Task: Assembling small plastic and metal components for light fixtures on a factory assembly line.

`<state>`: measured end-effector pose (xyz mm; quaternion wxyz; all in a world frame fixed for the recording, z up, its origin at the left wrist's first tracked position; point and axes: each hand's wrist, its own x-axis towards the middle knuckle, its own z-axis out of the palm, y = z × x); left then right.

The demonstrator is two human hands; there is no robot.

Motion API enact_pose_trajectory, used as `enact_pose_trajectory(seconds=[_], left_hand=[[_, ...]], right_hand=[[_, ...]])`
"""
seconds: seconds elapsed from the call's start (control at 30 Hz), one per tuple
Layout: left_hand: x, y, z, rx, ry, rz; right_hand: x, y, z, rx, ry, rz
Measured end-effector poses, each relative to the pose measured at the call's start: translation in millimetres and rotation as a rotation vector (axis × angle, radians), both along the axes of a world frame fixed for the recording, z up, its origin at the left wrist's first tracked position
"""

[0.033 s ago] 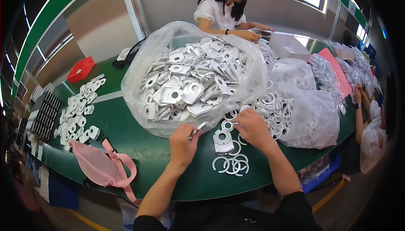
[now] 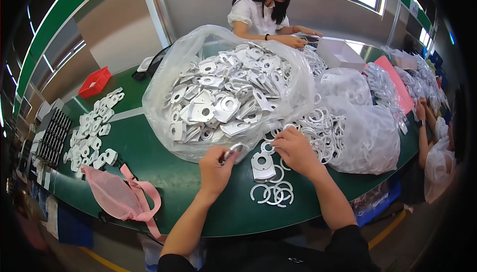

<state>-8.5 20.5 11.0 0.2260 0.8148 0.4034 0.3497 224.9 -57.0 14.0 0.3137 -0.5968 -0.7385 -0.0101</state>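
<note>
My left hand (image 2: 216, 167) is closed on a white plate part (image 2: 237, 149), tilted nearly on edge in front of the big plastic bag. To its right, my right hand (image 2: 294, 148) pinches at the edge of a small white ring (image 2: 267, 148); its fingers partly cover that ring. Just below lies a white housing plate (image 2: 263, 166) with a round hole, flat on the table. Several open C-shaped white rings (image 2: 259, 193) lie nearer to me, some overlapping.
A large clear bag (image 2: 154, 103) full of white plate parts (image 2: 229, 104) stands ahead. Loose rings (image 2: 318, 125) and bagged rings (image 2: 370, 140) lie right. At left are more plate parts (image 2: 89, 135), a pink mesh pouch (image 2: 112, 192), a red basket (image 2: 95, 81). Co-workers sit opposite and at right.
The plate part in my left hand has turned to show more of its face. My right fingers have shifted slightly left over the small ring.
</note>
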Motion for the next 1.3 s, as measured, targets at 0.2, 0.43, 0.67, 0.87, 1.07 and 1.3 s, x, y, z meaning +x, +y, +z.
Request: enact_pose_trajectory(seconds=[0.2,0.43,0.67,0.87,1.07,1.3], left_hand=[[3.4,-1.6,-6.3,-1.061,-1.078,-0.351],[6.4,-18.9,-0.2,-1.494,-1.035,-0.532],[10.9,-25.9,-7.2,-1.35,-0.813,-0.488],[3.4,-11.8,-8.0,-1.443,-0.966,-0.425],[6.4,-6.7,-9.5,-1.285,-0.932,-0.236],[4.0,-5.9,-7.3,-1.291,-0.92,-0.284]], right_hand=[[-3.9,0.7,-3.3,-0.022,-0.194,-0.011],[-14.1,0.9,10.5,0.153,0.342,-0.024],[-41.7,-4.7,9.4,0.123,0.201,0.341],[-39.6,-11.2,18.1,0.099,0.402,0.287],[-56.3,-24.4,17.8,-0.274,0.006,0.577],[-49.6,-26.5,17.3,-0.429,-0.105,0.618]])
